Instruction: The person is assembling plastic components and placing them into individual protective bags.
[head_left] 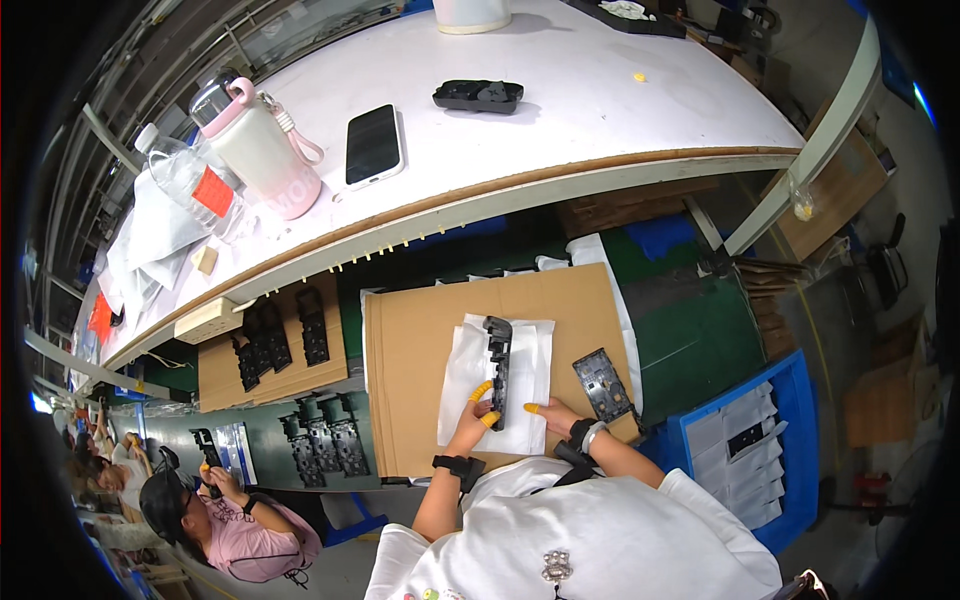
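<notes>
A long black plastic frame (499, 360) stands on its narrow side over a white sheet or bag (530, 370) in front of me. My left hand (473, 419), with yellow finger covers, grips the near end of this frame. At the sheet's right edge, my right hand (558, 414) rests with its yellow-covered digit stretched over the white material, apart from the frame. Some of its fingers are hard to make out. A second, wider black plastic frame (604, 386) lies on the cardboard (410, 380) beyond my right hand.
A blue crate (803, 440) with white-wrapped pieces stands at the right. Several black frames (325, 440) lie at left, near a co-worker in pink (255, 540). Across the far side runs a raised white shelf (560, 100) bearing a phone (373, 145), a tumbler (265, 160) and a black part (478, 97).
</notes>
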